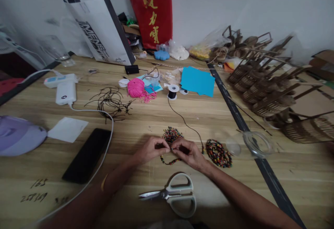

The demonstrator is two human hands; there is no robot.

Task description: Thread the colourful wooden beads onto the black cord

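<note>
Where the wood-grained table (142, 117) starts at the left, a lilac object (21, 138) lies beside white paper (68, 129), with a power bank (66, 93) behind and numbers handwritten nearer the front. Next come a black phone (87, 156), crossed at its edge by a white cable (111, 133), and loose dark cords (112, 103). Behind them, a paper bag (97, 30) leans at the pale wall (208, 9), left of a red bag (156, 13). Pink yarn (136, 87) sits mid-table; scissors (181, 196) lie in front. The left hand (155, 149) and right hand (190, 152) meet, fingertips pinched together on a beaded strand (171, 163), which loops below them before a bead heap (172, 134). A spool (173, 92) trails thread toward the right hand; blue sheets (198, 81) lie beyond. Rightward are coiled beads (219, 153), a black strip (235, 114), clear tubing (257, 143) and piled brown baskets (261, 93).
</note>
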